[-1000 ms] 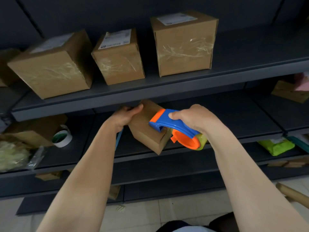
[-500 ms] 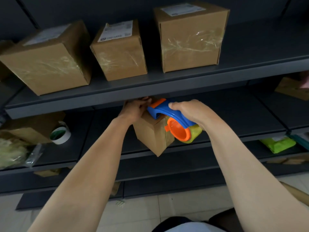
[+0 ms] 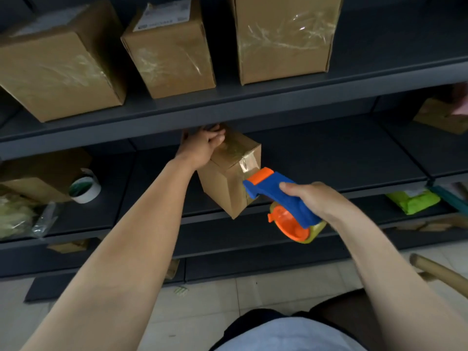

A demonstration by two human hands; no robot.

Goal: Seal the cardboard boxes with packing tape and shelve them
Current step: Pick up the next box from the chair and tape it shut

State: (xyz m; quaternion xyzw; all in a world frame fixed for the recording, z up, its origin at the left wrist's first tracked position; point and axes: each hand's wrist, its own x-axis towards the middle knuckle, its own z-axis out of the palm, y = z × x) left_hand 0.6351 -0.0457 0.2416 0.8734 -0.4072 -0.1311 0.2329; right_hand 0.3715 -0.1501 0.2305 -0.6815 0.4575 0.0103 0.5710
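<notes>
Left hand [image 3: 205,145] grips the small box [image 3: 228,178] at its far top — right hand [image 3: 311,198] holds the tape dispenser [image 3: 281,198] against the box's near right edge.

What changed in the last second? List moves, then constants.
The right hand drew the tape dispenser across the small cardboard box and down its near edge, laying clear tape. The left hand still grips the box; shelved boxes stayed.

large box [image 3: 283,39]: top cropped | tape roll [image 3: 317,229]: mostly behind dispenser [image 3: 286,196]
</notes>
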